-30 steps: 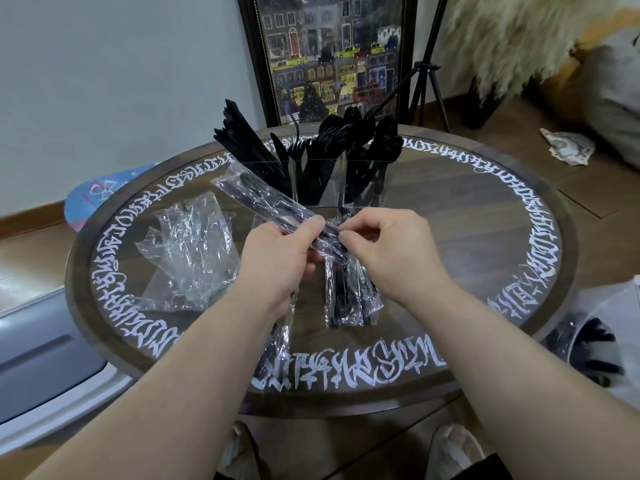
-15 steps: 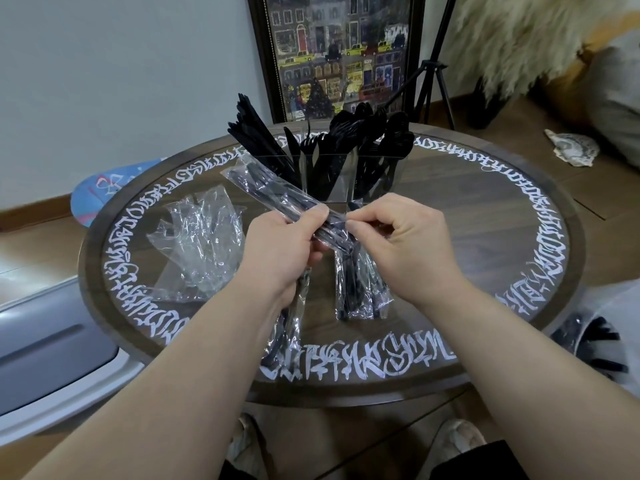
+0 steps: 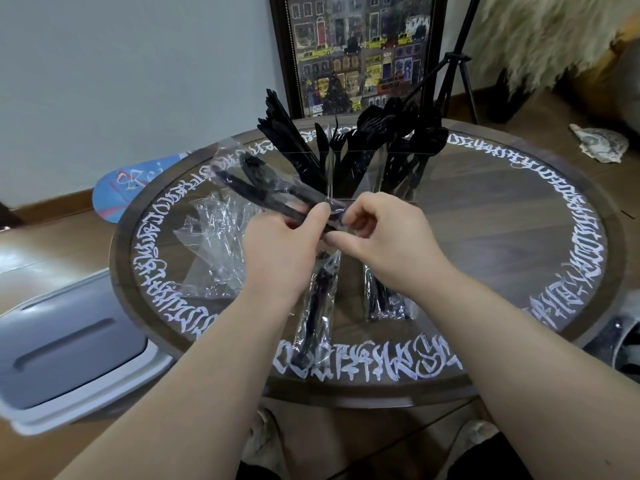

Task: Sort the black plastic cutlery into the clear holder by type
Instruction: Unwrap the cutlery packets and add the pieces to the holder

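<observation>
— Since half a second ago, what has moved?

— Both hands have closed in on the near end of the wrapped cutlery packet (image 3: 263, 188). The right hand (image 3: 384, 237) has slid up against the left hand (image 3: 287, 251), so their fingertips now almost meet at the wrapper's end, where earlier a small gap showed between them.

— What do the fingers have hold of?

— The left hand's fingers (image 3: 320, 214) are curled and pinch the packet near its end. The right hand's fingers (image 3: 341, 240) are curled too and nip the wrapper's tip. Neither hand is slack. The packet slants up and away to the left, held above the table (image 3: 502, 209), just in front of the clear holder (image 3: 360, 174), which stands mid-table already full of black cutlery.

— How will the packet handle?

— I judge it very light. The film looks thin, slick and crinkly, so it will slip unless pinched hard. The pieces inside are stiff but thin plastic, and could snap if bent. Best to grip the handles through the film with one hand and tear the loose film at the end with the other.

— Anything else nearby?

— Two more wrapped packets (image 3: 317, 306) lie on the table under the wrists, and a heap of empty wrappers (image 3: 214, 251) sits to the left.
</observation>
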`<action>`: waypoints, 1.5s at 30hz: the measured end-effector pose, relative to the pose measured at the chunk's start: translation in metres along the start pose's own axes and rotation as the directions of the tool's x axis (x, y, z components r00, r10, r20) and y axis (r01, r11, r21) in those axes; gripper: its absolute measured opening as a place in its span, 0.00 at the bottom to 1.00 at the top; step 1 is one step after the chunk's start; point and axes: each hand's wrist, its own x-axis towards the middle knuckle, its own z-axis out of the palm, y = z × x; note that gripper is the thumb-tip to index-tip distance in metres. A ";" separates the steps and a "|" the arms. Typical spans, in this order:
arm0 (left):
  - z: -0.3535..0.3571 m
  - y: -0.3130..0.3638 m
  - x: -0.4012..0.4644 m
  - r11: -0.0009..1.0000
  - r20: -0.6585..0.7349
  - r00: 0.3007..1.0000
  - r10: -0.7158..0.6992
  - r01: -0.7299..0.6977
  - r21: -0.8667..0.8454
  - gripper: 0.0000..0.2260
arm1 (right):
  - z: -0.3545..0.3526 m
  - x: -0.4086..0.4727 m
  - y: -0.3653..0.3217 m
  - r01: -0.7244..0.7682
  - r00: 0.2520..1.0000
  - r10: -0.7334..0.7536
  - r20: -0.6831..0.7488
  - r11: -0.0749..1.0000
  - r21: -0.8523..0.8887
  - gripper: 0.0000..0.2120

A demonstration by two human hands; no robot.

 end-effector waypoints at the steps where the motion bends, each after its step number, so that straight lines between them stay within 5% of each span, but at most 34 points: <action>1: -0.001 -0.001 0.001 0.994 0.012 0.999 -0.039 0.040 -0.100 0.13 | 0.002 0.001 -0.001 0.001 1.000 -0.001 0.000 1.000 0.003 0.09; 4: -0.003 -0.004 0.002 0.952 0.042 0.993 -0.114 0.121 -0.281 0.11 | 0.007 0.003 -0.003 0.014 1.000 -0.014 0.001 0.999 0.028 0.03; 8: -0.006 -0.009 0.005 0.922 0.038 0.987 -0.154 0.158 -0.353 0.12 | 0.008 0.005 -0.001 -0.079 0.997 0.082 -0.009 0.979 0.186 0.08; 14: -0.013 -0.013 0.013 0.848 0.014 0.964 -0.266 0.241 -0.473 0.11 | 0.008 0.004 0.002 -0.330 0.940 0.313 0.135 0.731 0.597 0.07; 17: -0.015 -0.017 0.013 0.858 0.043 0.965 -0.258 0.249 -0.449 0.08 | 0.010 0.003 0.004 -0.367 0.929 0.321 0.185 0.727 0.580 0.05; 22: -0.010 -0.018 0.013 0.877 0.124 0.965 -0.233 0.263 -0.403 0.04 | 0.008 -0.001 0.005 -0.394 0.917 0.353 0.183 0.739 0.546 0.19; 27: 0.007 -0.012 0.013 0.877 0.167 0.960 -0.225 0.274 -0.395 0.06 | -0.001 0.003 0.010 -0.372 0.914 0.392 0.109 0.698 0.612 0.05; 29: 0.011 -0.007 0.014 0.848 0.161 0.953 -0.256 0.302 -0.437 0.11 | -0.005 0.003 0.015 -0.363 0.908 0.409 0.090 0.661 0.657 0.07; 33: 0.023 0.007 0.017 0.765 0.209 0.933 -0.292 0.360 -0.535 0.06 | -0.014 0.000 0.024 -0.349 0.913 0.400 0.086 0.654 0.671 0.08; 35: 0.030 0.011 0.017 0.758 0.208 0.933 -0.295 0.360 -0.544 0.07 | -0.017 0.000 0.033 -0.359 0.914 0.404 0.040 0.758 0.545 0.10; 37: 0.037 0.014 0.018 0.788 0.201 0.938 -0.283 0.347 -0.508 0.07 | -0.024 0.001 0.043 -0.339 0.931 0.359 -0.059 0.914 0.221 0.10; 39: 0.044 0.013 0.018 0.851 0.179 0.950 -0.255 0.308 -0.425 0.09 | -0.035 0.003 0.046 -0.286 0.942 0.286 -0.177 0.958 0.023 0.08; 42: 0.054 0.011 0.020 0.891 0.204 0.956 -0.210 0.273 -0.363 0.09 | -0.044 0.004 0.049 -0.273 0.926 0.295 -0.236 0.954 0.120 0.07; 45: 0.061 0.012 0.021 0.878 0.269 0.943 -0.195 0.290 -0.381 0.07 | -0.044 0.004 0.055 -0.410 0.869 0.488 -0.084 0.805 0.429 0.10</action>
